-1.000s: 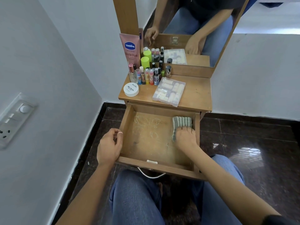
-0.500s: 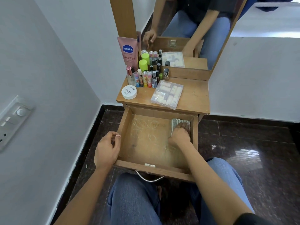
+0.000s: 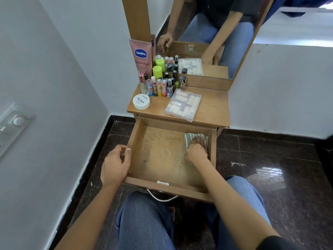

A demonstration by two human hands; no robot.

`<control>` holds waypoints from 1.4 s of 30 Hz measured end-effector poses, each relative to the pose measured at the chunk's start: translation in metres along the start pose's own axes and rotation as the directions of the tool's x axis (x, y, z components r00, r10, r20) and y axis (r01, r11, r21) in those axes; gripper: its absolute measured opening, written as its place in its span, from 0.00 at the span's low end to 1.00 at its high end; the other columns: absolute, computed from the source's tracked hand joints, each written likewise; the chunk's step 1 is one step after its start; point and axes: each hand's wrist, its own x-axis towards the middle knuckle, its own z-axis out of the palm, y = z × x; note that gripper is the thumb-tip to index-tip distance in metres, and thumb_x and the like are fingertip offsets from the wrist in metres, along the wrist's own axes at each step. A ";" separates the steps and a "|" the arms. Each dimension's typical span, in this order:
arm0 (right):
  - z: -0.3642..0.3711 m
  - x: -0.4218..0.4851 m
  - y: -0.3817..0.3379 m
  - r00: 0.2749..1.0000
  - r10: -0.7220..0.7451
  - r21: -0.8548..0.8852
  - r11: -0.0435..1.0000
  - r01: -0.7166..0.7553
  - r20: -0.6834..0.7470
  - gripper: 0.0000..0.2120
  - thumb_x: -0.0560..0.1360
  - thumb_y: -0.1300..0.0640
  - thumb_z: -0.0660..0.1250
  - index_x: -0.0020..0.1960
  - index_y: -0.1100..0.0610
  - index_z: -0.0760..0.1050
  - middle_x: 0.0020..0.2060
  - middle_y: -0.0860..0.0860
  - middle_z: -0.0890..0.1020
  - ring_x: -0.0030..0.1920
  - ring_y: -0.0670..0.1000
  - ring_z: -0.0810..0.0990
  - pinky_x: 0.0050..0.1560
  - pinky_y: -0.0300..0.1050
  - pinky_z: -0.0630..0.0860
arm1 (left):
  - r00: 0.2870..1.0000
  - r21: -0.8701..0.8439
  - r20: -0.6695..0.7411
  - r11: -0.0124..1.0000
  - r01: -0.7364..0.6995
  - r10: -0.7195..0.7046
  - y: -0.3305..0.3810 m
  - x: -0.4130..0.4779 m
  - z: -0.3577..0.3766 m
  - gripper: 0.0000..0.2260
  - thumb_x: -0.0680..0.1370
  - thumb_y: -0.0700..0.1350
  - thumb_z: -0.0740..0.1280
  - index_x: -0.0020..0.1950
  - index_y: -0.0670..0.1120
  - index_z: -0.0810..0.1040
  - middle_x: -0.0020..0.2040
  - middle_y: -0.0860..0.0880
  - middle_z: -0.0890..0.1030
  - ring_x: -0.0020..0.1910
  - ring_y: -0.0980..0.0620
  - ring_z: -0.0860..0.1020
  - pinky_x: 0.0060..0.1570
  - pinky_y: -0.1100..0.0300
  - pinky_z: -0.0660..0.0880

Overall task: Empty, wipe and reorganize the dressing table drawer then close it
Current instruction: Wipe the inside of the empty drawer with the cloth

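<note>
At the foot of the mirror, the dressing table's surface (image 3: 212, 107) is carrying everything taken out of the drawer (image 3: 162, 159), which is standing pulled fully out and emptied, its pale wooden floor showing looping smear marks across the middle and left. The wiping step is judged to be in hand, and it is best being done with overlapping strokes worked from the far right corner across to the left wall, so that the smears and the corners are being reached rather than only the middle. The clear compartment box (image 3: 183, 105), the tall pink lotion tube (image 3: 141, 56), the white round tub (image 3: 141, 101) and the cluster of small bottles (image 3: 160, 85) are being kept well back from the front edge, which is sensible while the drawer is being pushed about. The left hand (image 3: 115, 166) is being rested on the drawer's left wall, its grip loosely curled and holding nothing, steadying the drawer against the rubbing. The right hand (image 3: 197, 152) is being pressed flat, fingers spread, its grip holding down the striped cloth (image 3: 189, 138) against the drawer floor in the far right corner.
</note>
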 end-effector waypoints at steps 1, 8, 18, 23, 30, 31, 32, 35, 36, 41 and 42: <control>0.001 -0.001 0.001 1.000 -0.006 -0.020 1.000 0.006 0.013 0.40 0.78 0.58 0.61 0.76 0.67 0.36 0.75 0.64 0.37 0.76 0.61 0.37 0.75 0.54 0.45 | 1.000 -0.003 0.001 1.000 0.000 0.000 0.000 0.000 0.000 0.08 0.81 0.52 0.61 0.53 0.52 0.78 0.40 0.56 0.79 0.35 0.56 0.77 0.33 0.60 0.69; 0.009 -0.010 -0.007 0.990 0.136 0.017 0.990 -0.137 0.028 0.44 0.76 0.55 0.64 0.74 0.69 0.35 0.75 0.67 0.39 0.76 0.64 0.40 0.72 0.59 0.57 | 1.000 -0.006 0.003 1.000 -0.006 0.006 0.001 -0.001 0.000 0.08 0.81 0.52 0.61 0.51 0.51 0.78 0.39 0.55 0.79 0.35 0.57 0.77 0.33 0.60 0.68; -0.002 0.000 -0.019 0.997 0.071 -0.066 0.995 -0.069 0.040 0.41 0.76 0.60 0.61 0.73 0.71 0.34 0.74 0.69 0.38 0.75 0.67 0.41 0.73 0.61 0.54 | 1.000 0.002 -0.007 1.000 -0.007 0.007 0.001 0.001 0.002 0.09 0.81 0.53 0.61 0.52 0.51 0.78 0.39 0.54 0.79 0.36 0.56 0.77 0.33 0.61 0.68; 0.015 0.006 -0.004 0.999 -0.023 -0.079 0.997 0.027 0.041 0.43 0.77 0.56 0.59 0.74 0.68 0.30 0.73 0.66 0.32 0.74 0.64 0.31 0.74 0.56 0.34 | 1.000 0.002 0.003 1.000 -0.008 0.008 0.001 0.000 0.000 0.09 0.81 0.52 0.61 0.52 0.50 0.78 0.39 0.54 0.79 0.37 0.56 0.77 0.33 0.60 0.68; 0.022 0.002 -0.001 0.993 -0.060 0.042 0.997 0.064 -0.102 0.37 0.77 0.56 0.54 0.75 0.68 0.35 0.74 0.65 0.36 0.75 0.62 0.33 0.75 0.53 0.34 | 1.000 0.019 0.011 1.000 -0.009 0.009 0.000 0.000 0.000 0.09 0.81 0.53 0.61 0.52 0.51 0.78 0.39 0.55 0.79 0.36 0.56 0.77 0.33 0.60 0.68; 0.023 0.002 0.000 0.991 -0.073 0.042 0.996 0.078 -0.108 0.37 0.77 0.56 0.54 0.75 0.67 0.35 0.75 0.64 0.36 0.75 0.61 0.33 0.75 0.53 0.34 | 1.000 0.017 0.011 1.000 -0.009 0.009 0.000 0.000 0.000 0.09 0.81 0.53 0.61 0.51 0.51 0.78 0.39 0.54 0.79 0.36 0.56 0.77 0.33 0.60 0.68; 0.023 0.002 0.004 0.991 -0.087 0.031 0.995 0.091 -0.104 0.37 0.77 0.56 0.54 0.76 0.67 0.35 0.75 0.63 0.36 0.75 0.60 0.34 0.75 0.52 0.35 | 1.000 0.015 0.013 1.000 -0.011 0.011 0.000 0.000 -0.001 0.09 0.81 0.53 0.61 0.51 0.51 0.78 0.38 0.54 0.79 0.36 0.56 0.77 0.33 0.60 0.68; 0.019 0.002 0.014 0.993 -0.105 -0.045 0.994 0.102 -0.058 0.38 0.78 0.54 0.55 0.76 0.66 0.35 0.76 0.62 0.37 0.76 0.59 0.35 0.76 0.52 0.38 | 1.000 0.005 0.023 1.000 -0.016 0.016 0.001 0.000 -0.001 0.09 0.81 0.53 0.61 0.51 0.51 0.78 0.37 0.54 0.78 0.34 0.57 0.75 0.32 0.61 0.67; 0.016 0.002 0.015 0.994 -0.101 -0.058 0.993 0.099 -0.043 0.38 0.78 0.54 0.54 0.76 0.66 0.35 0.76 0.62 0.38 0.76 0.59 0.36 0.76 0.52 0.39 | 1.000 0.005 0.025 1.000 -0.015 0.015 0.000 0.000 -0.001 0.09 0.81 0.53 0.61 0.51 0.51 0.78 0.37 0.54 0.78 0.34 0.57 0.75 0.32 0.61 0.67; 0.014 0.000 -0.005 0.994 -0.103 -0.074 0.992 0.099 -0.040 0.37 0.78 0.55 0.53 0.76 0.65 0.33 0.75 0.61 0.35 0.76 0.58 0.33 0.76 0.51 0.37 | 0.999 0.002 0.032 1.000 -0.011 0.011 -0.001 0.000 -0.001 0.08 0.80 0.54 0.61 0.50 0.53 0.77 0.38 0.55 0.79 0.34 0.56 0.76 0.32 0.60 0.68; 0.016 -0.001 -0.007 0.992 -0.118 -0.081 0.990 0.114 -0.038 0.37 0.78 0.55 0.53 0.76 0.64 0.33 0.75 0.60 0.35 0.76 0.57 0.33 0.76 0.51 0.37 | 0.999 0.001 0.034 1.000 -0.007 0.007 -0.001 0.000 -0.001 0.08 0.80 0.54 0.60 0.49 0.53 0.77 0.38 0.55 0.79 0.34 0.56 0.76 0.32 0.60 0.69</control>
